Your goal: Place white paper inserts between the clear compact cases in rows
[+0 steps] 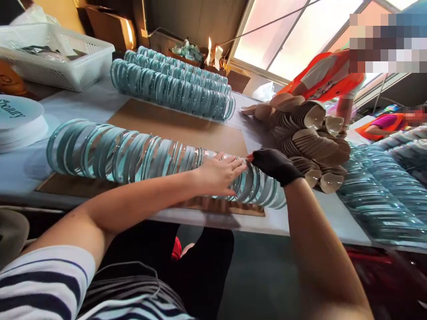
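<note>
A long row of clear, bluish round pieces (pixel 133 153), like shallow lids or discs stood on edge, lies across the table before me. My left hand (pixel 220 174), bare, rests on top of the right half of this row with its fingers spread. Just to its right, my right hand (pixel 275 166) wears a black glove with bare fingertips. Its fingers are drawn together at the row's upper side; whatever is between them is hidden. Under the row lies a sheet of brown cardboard (pixel 180 126).
More rows of clear round pieces (pixel 173 89) lie at the back. A heap of brown curved pieces (pixel 313 138) and further clear rows (pixel 383 191) are on the right. At left are a white basket (pixel 86 60) and a stack of white discs (pixel 23 122). A person in an orange vest (pixel 328 78) stands opposite.
</note>
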`<state>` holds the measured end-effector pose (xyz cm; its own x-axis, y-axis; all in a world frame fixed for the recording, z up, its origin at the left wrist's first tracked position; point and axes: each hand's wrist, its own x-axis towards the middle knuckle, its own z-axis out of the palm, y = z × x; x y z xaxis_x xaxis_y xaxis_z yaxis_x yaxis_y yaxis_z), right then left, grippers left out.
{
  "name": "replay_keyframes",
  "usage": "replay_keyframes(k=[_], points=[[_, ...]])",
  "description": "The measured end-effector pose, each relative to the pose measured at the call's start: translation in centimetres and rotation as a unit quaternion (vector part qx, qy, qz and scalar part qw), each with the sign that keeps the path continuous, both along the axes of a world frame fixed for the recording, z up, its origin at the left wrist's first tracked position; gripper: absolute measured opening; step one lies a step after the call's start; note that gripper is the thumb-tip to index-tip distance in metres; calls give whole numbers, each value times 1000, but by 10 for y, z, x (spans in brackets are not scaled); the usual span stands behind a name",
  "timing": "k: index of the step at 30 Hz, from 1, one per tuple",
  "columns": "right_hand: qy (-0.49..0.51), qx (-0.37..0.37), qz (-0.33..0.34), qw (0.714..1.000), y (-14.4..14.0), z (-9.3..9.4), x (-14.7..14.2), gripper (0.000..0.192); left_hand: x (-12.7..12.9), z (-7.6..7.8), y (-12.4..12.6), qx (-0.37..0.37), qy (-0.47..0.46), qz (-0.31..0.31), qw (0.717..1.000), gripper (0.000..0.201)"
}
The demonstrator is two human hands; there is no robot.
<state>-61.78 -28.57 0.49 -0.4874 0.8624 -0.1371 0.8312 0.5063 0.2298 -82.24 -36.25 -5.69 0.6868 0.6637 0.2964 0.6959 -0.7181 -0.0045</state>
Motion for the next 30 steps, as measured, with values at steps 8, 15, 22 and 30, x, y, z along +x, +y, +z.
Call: replay_keyframes(k=[8, 15, 22, 30], points=[[-202, -134, 61, 968, 55, 6, -70, 29, 3, -8, 2, 42, 3, -5, 999, 80], [-113, 17, 52, 992, 4, 5, -26, 30, 4, -4, 2, -1, -4, 1, 1000, 82], [34, 96, 21, 995, -128, -99, 23, 44, 2, -3, 1, -44, 3, -3, 999, 80], [140, 101, -56, 983, -114, -98, 46, 42, 17, 16, 4, -49, 8, 10, 999, 68]])
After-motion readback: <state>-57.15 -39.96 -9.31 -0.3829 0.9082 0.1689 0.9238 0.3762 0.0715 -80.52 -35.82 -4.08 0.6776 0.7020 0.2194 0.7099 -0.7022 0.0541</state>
